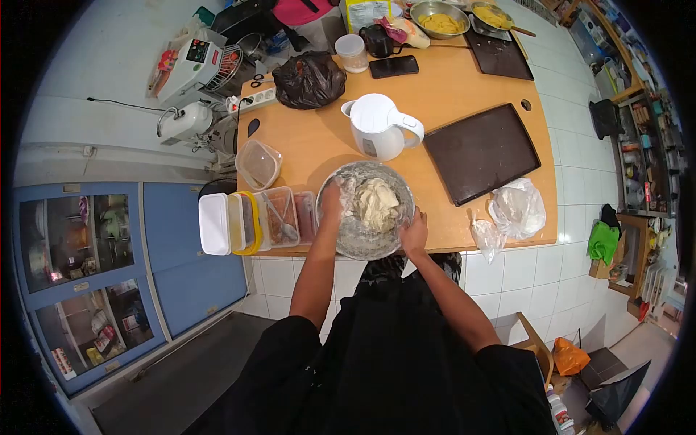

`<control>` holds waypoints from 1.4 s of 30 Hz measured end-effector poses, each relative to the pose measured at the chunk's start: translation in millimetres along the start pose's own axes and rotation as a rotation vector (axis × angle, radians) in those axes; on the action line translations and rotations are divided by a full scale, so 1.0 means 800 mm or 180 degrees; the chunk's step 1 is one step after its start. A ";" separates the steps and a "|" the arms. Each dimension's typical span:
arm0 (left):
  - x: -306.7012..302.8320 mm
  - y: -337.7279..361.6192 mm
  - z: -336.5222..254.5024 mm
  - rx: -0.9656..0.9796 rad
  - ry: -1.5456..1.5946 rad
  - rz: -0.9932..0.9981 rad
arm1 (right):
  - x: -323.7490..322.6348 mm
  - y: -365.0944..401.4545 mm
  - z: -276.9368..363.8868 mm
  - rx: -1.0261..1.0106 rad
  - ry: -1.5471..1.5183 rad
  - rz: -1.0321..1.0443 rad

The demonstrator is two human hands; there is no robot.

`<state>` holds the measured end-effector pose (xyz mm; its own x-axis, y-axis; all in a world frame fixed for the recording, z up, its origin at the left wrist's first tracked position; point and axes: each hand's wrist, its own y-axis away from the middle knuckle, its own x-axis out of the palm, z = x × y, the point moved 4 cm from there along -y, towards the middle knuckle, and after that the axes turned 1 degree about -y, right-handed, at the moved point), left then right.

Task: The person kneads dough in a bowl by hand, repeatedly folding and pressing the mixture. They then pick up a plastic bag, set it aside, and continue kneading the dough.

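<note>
A round metal bowl (355,249) stands at the table's front edge, its inside coated with flour. Pale, rough dough (378,205) lies in it, right of the middle. My left hand (333,199) reaches over the left side into the bowl, beside the dough; its fingers are smeared and floury, so their shape is unclear. On the right, my right hand (415,233) grips the bowl's rim from outside. A white electric kettle (378,129) is just behind the bowl.
Plastic containers (279,217) line the left; an open tub (259,164) is behind them. Right are a dark tray (484,154) and plastic bags (517,209). Farther back are a black bag (309,80), phone (394,67), jar (352,54) and a yellow-filled bowl (441,22).
</note>
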<state>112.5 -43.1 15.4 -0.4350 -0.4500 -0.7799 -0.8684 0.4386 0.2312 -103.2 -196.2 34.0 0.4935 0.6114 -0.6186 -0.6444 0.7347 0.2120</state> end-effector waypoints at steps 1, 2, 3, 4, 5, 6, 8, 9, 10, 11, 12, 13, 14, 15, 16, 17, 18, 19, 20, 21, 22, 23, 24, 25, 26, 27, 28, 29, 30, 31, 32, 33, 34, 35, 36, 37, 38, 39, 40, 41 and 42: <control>0.020 -0.007 0.007 -0.0048 0.0752 0.0265 | 0.000 -0.001 0.001 -0.0020 0.0008 0.0002; 0.043 -0.013 0.012 -0.0103 0.1510 0.0530 | -0.001 -0.002 0.001 -0.0024 0.0004 0.0004; 0.088 -0.034 0.041 -0.0192 0.1057 0.0448 | -0.004 -0.002 0.005 -0.0020 0.0002 0.0015; 0.132 -0.054 0.071 -0.0291 0.0608 0.0382 | -0.006 0.000 0.008 -0.0016 -0.0004 0.0026; 0.153 -0.059 0.067 -0.0325 -0.0152 0.0149 | -0.004 0.000 0.009 -0.0051 -0.0022 0.0001; 0.173 -0.064 0.062 -0.0416 -0.0906 -0.0068 | -0.003 -0.001 0.008 -0.0086 -0.0036 -0.0033; 0.128 -0.023 -0.031 -0.0490 -0.0603 -0.0129 | -0.003 0.000 0.004 -0.0021 -0.0025 -0.0102; 0.125 -0.024 -0.036 -0.0631 -0.0428 0.0179 | -0.001 0.002 0.007 0.0076 -0.0015 -0.0131; 0.123 -0.032 -0.038 -0.0769 -0.0250 0.0473 | 0.001 0.003 0.008 0.0161 -0.0011 -0.0160; 0.120 -0.035 -0.038 -0.0905 -0.0071 0.0762 | 0.002 0.003 0.011 0.0158 -0.0038 -0.0192; 0.120 -0.036 -0.036 -0.0420 -0.0124 0.0722 | 0.003 0.001 0.011 0.0157 -0.0069 -0.0236; 0.122 -0.033 -0.030 0.0074 -0.0176 0.0686 | 0.001 -0.001 0.013 0.0164 -0.0098 -0.0289; 0.127 -0.026 -0.024 0.0567 -0.0224 0.0659 | 0.000 -0.003 0.014 0.0193 -0.0110 -0.0273; 0.122 -0.013 -0.023 0.0214 0.0452 0.0935 | -0.005 -0.005 0.019 0.0224 -0.0121 -0.0250; 0.108 0.005 -0.029 -0.0150 0.1122 0.1199 | -0.007 -0.006 0.023 0.0253 -0.0137 -0.0223; 0.094 0.024 -0.034 -0.0519 0.1787 0.1448 | -0.006 -0.009 0.023 0.0265 -0.0129 -0.0234; 0.068 0.044 -0.048 0.0176 0.1352 0.1240 | -0.005 -0.012 0.020 0.0276 -0.0119 -0.0244; 0.043 0.070 -0.062 0.0861 0.0912 0.1017 | -0.004 -0.014 0.017 0.0282 -0.0105 -0.0253; 0.025 0.094 -0.069 0.1533 0.0459 0.0777 | -0.004 -0.016 0.015 0.0283 -0.0084 -0.0246; 0.017 0.112 -0.056 0.1721 0.0060 0.0534 | -0.004 -0.017 0.014 0.0282 -0.0066 -0.0237; 0.011 0.128 -0.041 0.1902 -0.0343 0.0290 | -0.004 -0.019 0.015 0.0280 -0.0048 -0.0229; 0.011 0.136 -0.031 0.2073 -0.0746 0.0048 | -0.004 -0.019 0.016 0.0266 -0.0059 -0.0191; 0.005 0.134 -0.038 0.1628 -0.1022 0.0459 | -0.006 -0.018 0.018 0.0254 -0.0068 -0.0158; -0.012 0.132 -0.061 0.1178 -0.1286 0.0864 | -0.008 -0.019 0.019 0.0243 -0.0075 -0.0130; -0.019 0.130 -0.071 0.0715 -0.1541 0.1268 | -0.006 -0.019 0.018 0.0201 -0.0069 -0.0120; -0.004 0.121 -0.058 0.0395 -0.1456 0.1036 | -0.003 -0.019 0.016 0.0161 -0.0063 -0.0109; 0.025 0.109 -0.031 0.0081 -0.1366 0.0806 | -0.001 -0.019 0.015 0.0122 -0.0054 -0.0100; 0.048 0.098 -0.012 -0.0227 -0.1266 0.0577 | -0.001 -0.018 0.015 0.0132 -0.0049 -0.0113; 0.061 0.091 -0.007 -0.0268 -0.1069 0.0506 | 0.000 -0.015 0.016 0.0142 -0.0036 -0.0131; 0.072 0.089 -0.016 0.0068 -0.1299 0.0242 | -0.001 -0.014 0.015 0.0151 -0.0019 -0.0146; 0.084 0.092 -0.025 0.0400 -0.1530 -0.0020 | -0.002 -0.014 0.015 0.0121 0.0017 -0.0129; 0.090 0.095 -0.034 0.0735 -0.1760 -0.0278 | -0.002 -0.013 0.014 0.0100 0.0049 -0.0111; 0.089 0.092 -0.047 0.1412 -0.2248 -0.0997 | -0.002 -0.012 0.013 0.0079 0.0078 -0.0096; 0.100 0.083 -0.045 0.1255 -0.1991 -0.0486 | -0.003 -0.013 0.013 0.0061 0.0091 -0.0104; 0.094 0.079 -0.063 0.1091 -0.1729 0.0022 | -0.003 -0.013 0.014 0.0044 0.0105 -0.0108; 0.098 0.074 -0.069 0.0920 -0.1463 0.0528 | -0.003 -0.014 0.014 0.0029 0.0116 -0.0108; 0.101 0.069 -0.074 0.1010 -0.1479 0.0335 | -0.003 -0.013 0.014 0.0005 0.0098 -0.0080; 0.110 0.064 -0.073 0.1097 -0.1493 0.0143 | -0.004 -0.012 0.014 -0.0019 0.0081 -0.0051; 0.115 0.053 -0.074 0.1191 -0.1501 -0.0068 | -0.004 -0.016 0.014 -0.0058 0.0063 -0.0034; 0.119 0.041 -0.073 0.1304 -0.1570 -0.0163 | -0.004 -0.018 0.015 -0.0052 0.0109 -0.0046; 0.118 0.033 -0.074 0.1406 -0.1632 -0.0250 | -0.004 -0.016 0.013 -0.0041 0.0163 -0.0048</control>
<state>34.6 -120.4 -17.8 -0.1123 -0.1158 -0.9869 -0.6667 0.7453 -0.0116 -90.1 -204.3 41.1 0.4729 0.5842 -0.6597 -0.6449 0.7396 0.1927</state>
